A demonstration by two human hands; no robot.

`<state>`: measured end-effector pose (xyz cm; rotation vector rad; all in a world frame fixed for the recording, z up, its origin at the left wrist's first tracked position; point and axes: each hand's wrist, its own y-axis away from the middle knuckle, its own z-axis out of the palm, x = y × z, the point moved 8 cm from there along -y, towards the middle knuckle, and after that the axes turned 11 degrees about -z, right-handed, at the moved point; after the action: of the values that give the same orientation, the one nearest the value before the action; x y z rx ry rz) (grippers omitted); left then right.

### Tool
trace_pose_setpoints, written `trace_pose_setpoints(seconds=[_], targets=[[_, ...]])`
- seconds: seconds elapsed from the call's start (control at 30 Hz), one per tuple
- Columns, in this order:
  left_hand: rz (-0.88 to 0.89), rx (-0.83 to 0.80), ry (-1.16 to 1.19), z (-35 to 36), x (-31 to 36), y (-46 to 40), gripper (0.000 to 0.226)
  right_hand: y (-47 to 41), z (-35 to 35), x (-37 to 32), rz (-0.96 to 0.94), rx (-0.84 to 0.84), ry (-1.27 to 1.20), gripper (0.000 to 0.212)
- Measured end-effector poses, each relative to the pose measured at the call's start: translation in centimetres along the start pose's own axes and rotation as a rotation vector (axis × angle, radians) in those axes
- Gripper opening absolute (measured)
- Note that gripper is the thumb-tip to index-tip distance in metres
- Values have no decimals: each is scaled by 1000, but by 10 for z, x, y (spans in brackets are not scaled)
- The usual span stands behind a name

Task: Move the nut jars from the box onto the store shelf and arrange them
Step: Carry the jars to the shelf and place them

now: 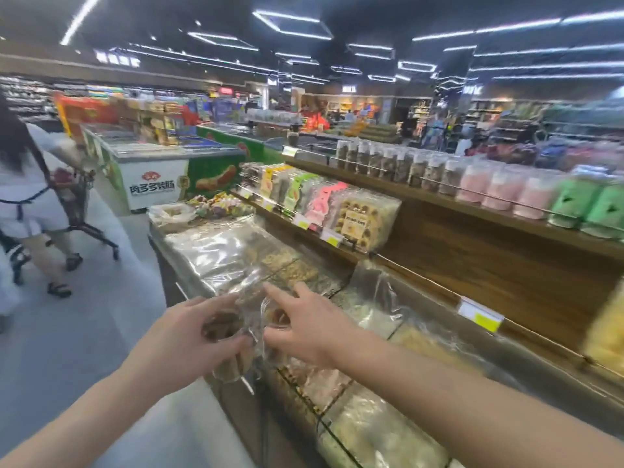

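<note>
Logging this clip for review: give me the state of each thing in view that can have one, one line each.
left hand: grips a clear nut jar.
right hand: grips a second jar, index finger stretched forward.
left jar: held over the bulk bins, not on the shelf; blurred.
right jar: held likewise, blurred.
bulk bins: covered with clear plastic film.
top shelf jars: upright in a row.
freezer chest: lid closed.
</note>
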<state>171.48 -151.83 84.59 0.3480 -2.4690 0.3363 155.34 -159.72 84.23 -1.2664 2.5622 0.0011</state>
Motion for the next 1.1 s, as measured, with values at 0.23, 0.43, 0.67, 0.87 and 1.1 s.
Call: trace_pose_setpoints(seconds=[0.23, 0.43, 0.67, 0.87, 1.1], targets=[[133, -162, -34, 88, 83, -86, 62, 26, -32, 136, 257, 30, 36, 78], [223, -262, -109, 142, 134, -160, 69, 15, -51, 224, 433, 75, 19, 76], [380, -395, -75, 191, 164, -273, 79, -27, -66, 317, 625, 150, 54, 71], [504, -494, -82, 220, 188, -366, 82, -74, -79, 389, 766, 165, 64, 70], [583, -567, -81, 257, 207, -441, 82, -118, -93, 469, 890, 165, 52, 74]])
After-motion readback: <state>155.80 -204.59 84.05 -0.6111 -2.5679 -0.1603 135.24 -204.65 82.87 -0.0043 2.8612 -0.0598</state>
